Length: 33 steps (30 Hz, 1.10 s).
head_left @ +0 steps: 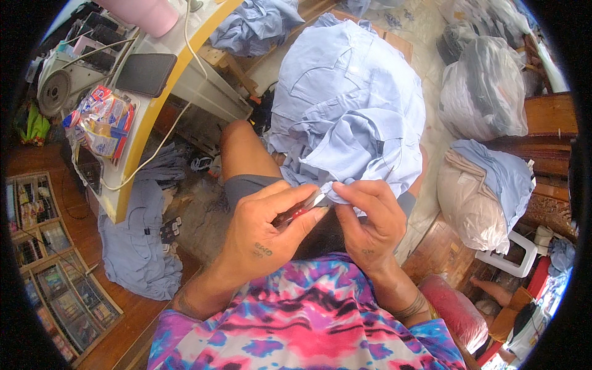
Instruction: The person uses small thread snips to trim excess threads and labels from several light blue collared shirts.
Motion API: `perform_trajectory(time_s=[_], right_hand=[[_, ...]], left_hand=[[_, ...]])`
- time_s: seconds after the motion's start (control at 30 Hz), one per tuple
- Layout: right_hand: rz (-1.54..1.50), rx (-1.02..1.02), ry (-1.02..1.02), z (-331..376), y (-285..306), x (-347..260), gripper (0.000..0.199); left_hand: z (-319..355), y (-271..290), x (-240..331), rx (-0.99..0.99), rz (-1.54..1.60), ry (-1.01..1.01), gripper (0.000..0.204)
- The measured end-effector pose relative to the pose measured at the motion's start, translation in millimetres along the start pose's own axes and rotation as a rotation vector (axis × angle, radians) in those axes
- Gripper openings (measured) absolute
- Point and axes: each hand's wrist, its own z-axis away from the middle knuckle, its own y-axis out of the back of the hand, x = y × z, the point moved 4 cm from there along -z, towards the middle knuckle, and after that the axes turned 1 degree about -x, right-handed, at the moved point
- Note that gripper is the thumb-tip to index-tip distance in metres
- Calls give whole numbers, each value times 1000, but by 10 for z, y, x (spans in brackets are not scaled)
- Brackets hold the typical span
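The cloth (351, 86) is plain pale blue, the tool (300, 213) red-handled, the shirt (308, 320) tie-dyed pink, blue and white, the tabletop (180, 44) white with yellow edging

Holding the small tool (300, 213) in the left hand (265, 222) and cloth (333, 196) in the right hand (373, 225) at the center of the frame, directly below the garment heap (345, 86). Having the table (148, 120) at upper left, with cup (145, 15), flat pad (146, 74) and packet (105, 126) down its length. Seeing loose garments (135, 246) on the floor at left, plastic bags (484, 92) at upper right, and the stool (524, 256) just below the cloth bundle (472, 200), right.
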Motion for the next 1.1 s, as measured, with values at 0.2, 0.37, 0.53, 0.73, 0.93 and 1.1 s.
perform_trajectory(time_s=[0.2,0.37,0.53,0.73,0.93,1.1], right_hand=[[-8,-4,2,20,-14,5,37],[-52,33,-7,18,-32,11,33],[-60,58,35,41,-37,62,29],[-40,70,44,19,-6,66,29],[-39,54,81,17,17,49,28],[-61,52,87,18,53,62,27]], left_hand=[[-9,-7,-36,0,25,6,28],[-15,-11,-87,9,13,-17,25],[-23,11,-146,59,23,-32,26],[-37,-21,-70,85,292,36,27],[-167,-83,-166,-9,172,-66,19],[-227,-123,-278,-66,316,79,16]])
